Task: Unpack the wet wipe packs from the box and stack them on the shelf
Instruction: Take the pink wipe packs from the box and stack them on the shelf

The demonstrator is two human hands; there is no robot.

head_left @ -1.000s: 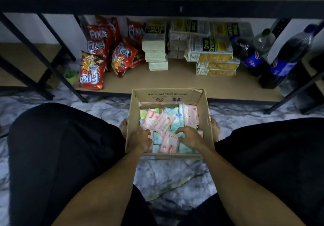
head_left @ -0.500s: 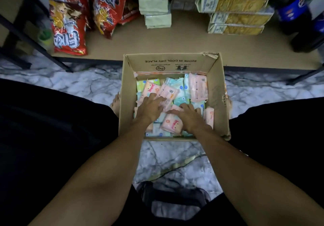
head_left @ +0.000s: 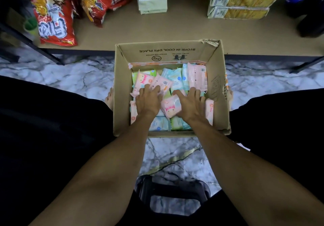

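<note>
Pastel plastic wet wipe packs (head_left: 176, 81) fill brown cardboard box (head_left: 121, 92), frame centre.
Left hand (head_left: 149, 101) and right hand (head_left: 190, 105) lie spread on packs, gathering; grip undetermined.

The cardboard box (head_left: 171, 54) carries "STORE IN COOL DRY PLACE" on its inner far wall, printed upside down beyond both hands. Two small symbols sit beneath it; their captions are unreadable. The red snack bag (head_left: 52, 15), far left of the hands, has inverted lettering that cannot be read with certainty.
</note>
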